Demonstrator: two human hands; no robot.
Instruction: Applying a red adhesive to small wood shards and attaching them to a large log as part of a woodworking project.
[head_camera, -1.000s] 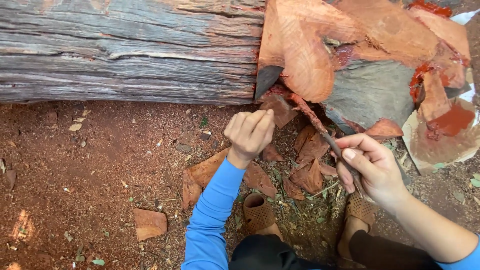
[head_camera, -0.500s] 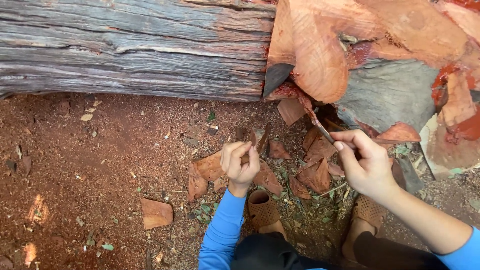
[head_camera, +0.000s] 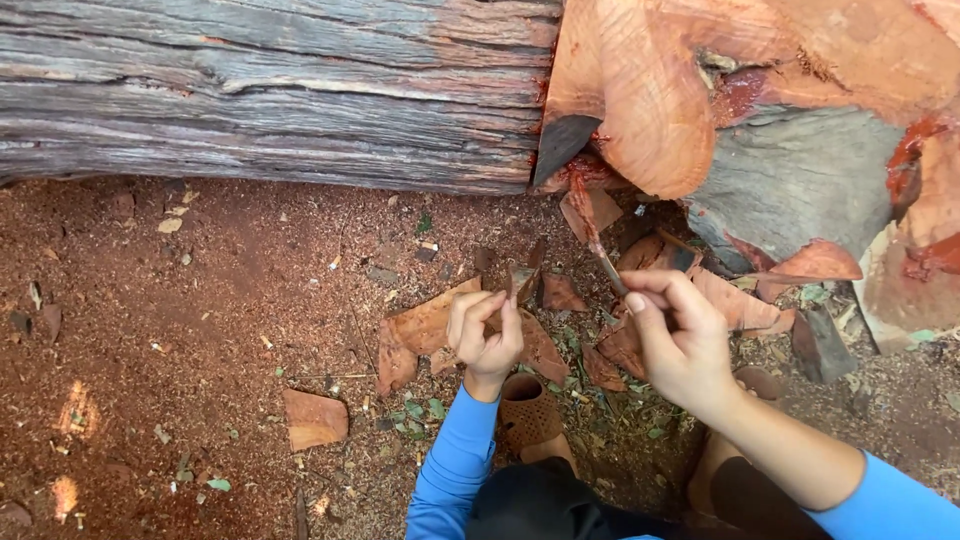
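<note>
The left hand (head_camera: 484, 328) was curled up, with its fingers bent in and the knuckles facing up. The right hand (head_camera: 678, 335) was just beside it, with the thumb and fingers pinched together near the top. Both arms reached forward from below in blue sleeves, the right one pushed up past the wrist.

I'm outdoors at a wood-cutting spot: a weathered log (head_camera: 270, 90) beyond my hands, red sawdust ground (head_camera: 150, 330) and wood chips (head_camera: 313, 418) around them.
</note>
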